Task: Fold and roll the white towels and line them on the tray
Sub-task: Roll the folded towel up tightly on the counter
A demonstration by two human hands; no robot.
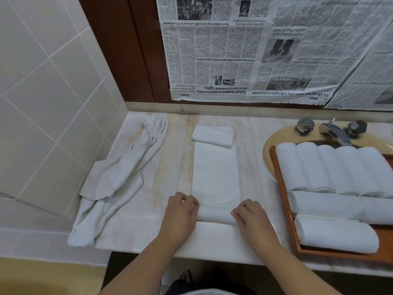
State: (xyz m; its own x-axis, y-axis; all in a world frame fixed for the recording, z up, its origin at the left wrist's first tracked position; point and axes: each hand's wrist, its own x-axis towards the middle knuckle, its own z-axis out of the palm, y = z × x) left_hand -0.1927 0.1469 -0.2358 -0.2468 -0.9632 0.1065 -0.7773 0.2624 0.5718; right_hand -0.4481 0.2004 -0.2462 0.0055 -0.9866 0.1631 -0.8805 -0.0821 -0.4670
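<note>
2 hands (214, 211) grip towel (215, 177) roll; newspaper (223, 60) reads "Sabah leaders".

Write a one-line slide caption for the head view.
Both hands, left hand and right hand, roll a folded towel beside the tray.

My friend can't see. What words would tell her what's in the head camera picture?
Two hands, left hand and right hand, start rolling the near end of a long folded white towel on a marble counter. A wooden tray of rolled towels sits on the right, and crumpled towels lie on the left.
</note>
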